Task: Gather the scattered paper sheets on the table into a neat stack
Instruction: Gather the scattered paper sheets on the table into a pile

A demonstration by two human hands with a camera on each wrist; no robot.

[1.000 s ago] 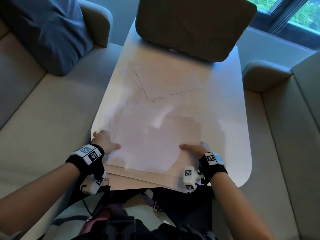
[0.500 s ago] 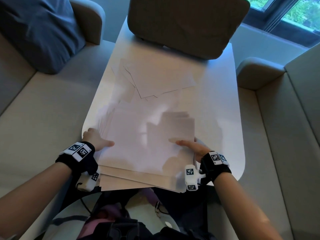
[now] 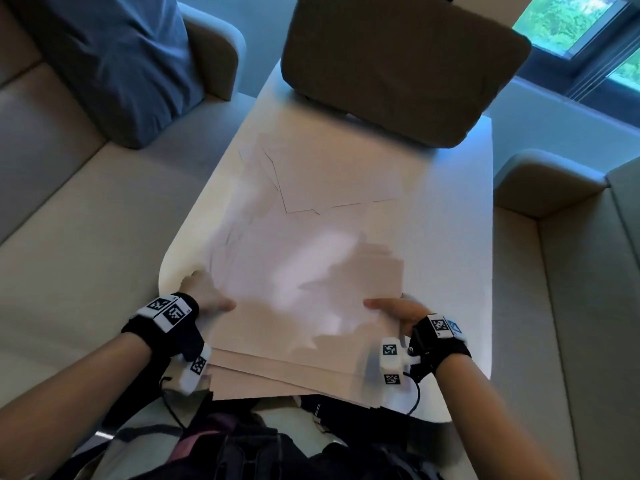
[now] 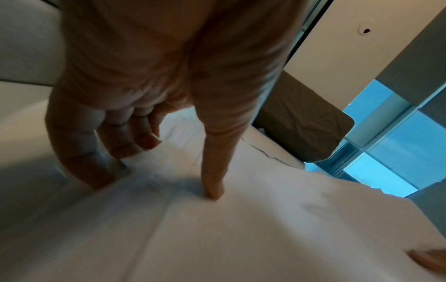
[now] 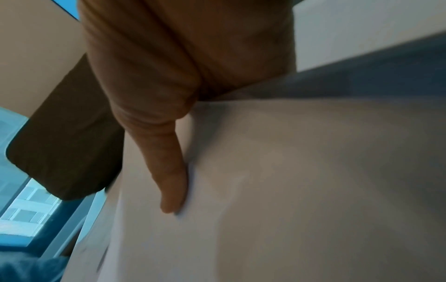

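Note:
A loose pile of white paper sheets (image 3: 304,306) lies at the near end of the white table (image 3: 460,271), its near edges fanned and overhanging the table edge. My left hand (image 3: 211,297) grips the pile's left edge, thumb (image 4: 213,183) pressed on top and fingers (image 4: 101,171) curled down at the side of the sheets. My right hand (image 3: 394,308) holds the right edge, thumb (image 5: 172,181) on the top sheet (image 5: 301,190), the other fingers hidden beneath. Several more sheets (image 3: 332,178) lie overlapped farther up the table.
A brown cushion (image 3: 398,60) stands at the table's far end. Beige sofa seats (image 3: 86,220) flank the table, with a blue pillow (image 3: 114,53) on the left one. A window (image 3: 581,22) is at the far right. My lap with dark straps (image 3: 259,445) is below the pile.
Both hands stay on the pile's side edges and have shifted slightly. The pile has squared up a little and the view has tilted; the far sheets have not moved.

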